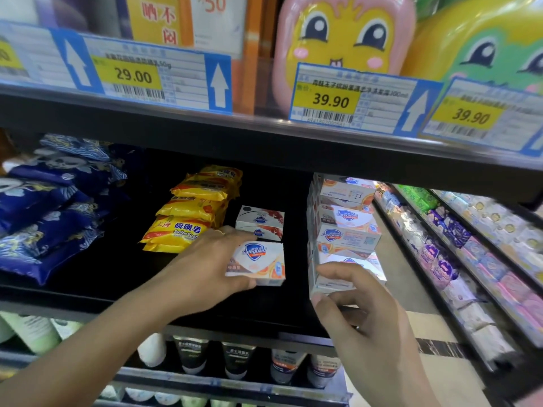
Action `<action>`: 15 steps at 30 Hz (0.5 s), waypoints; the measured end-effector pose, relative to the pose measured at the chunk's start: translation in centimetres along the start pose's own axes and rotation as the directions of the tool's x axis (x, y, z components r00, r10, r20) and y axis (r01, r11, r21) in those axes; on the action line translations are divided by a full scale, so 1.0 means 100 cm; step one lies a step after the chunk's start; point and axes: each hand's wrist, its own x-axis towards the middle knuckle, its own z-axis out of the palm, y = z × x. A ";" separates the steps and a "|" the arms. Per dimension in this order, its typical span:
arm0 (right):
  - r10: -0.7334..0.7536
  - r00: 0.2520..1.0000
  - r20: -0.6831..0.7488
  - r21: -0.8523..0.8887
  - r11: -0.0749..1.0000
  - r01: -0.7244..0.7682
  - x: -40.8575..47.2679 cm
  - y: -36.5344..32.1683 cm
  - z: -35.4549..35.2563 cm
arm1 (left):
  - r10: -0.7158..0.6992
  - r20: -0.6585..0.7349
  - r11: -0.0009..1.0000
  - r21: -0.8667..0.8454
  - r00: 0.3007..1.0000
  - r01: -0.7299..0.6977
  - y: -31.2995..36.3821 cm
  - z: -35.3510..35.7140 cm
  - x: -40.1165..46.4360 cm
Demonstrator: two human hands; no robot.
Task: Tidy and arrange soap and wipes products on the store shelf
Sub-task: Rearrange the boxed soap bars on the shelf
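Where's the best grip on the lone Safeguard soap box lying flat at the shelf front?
Probably pinch the Safeguard soap box across its short side edges, coming from the front: it lies flat, logo up, with clear shelf left and a gap before the right-hand stack.

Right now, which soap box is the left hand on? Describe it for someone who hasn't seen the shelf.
On the dark middle shelf, right of the yellow soap packs, the left hand holds a white soap box. It lies flat and alone, blue shield logo up, unlike the tall stack beside it.
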 end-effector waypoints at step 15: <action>0.000 1.000 -0.025 -0.033 0.999 0.000 -0.001 0.002 0.004 | 0.059 -0.032 0.980 0.194 0.998 -0.052 -0.015 0.024 0.046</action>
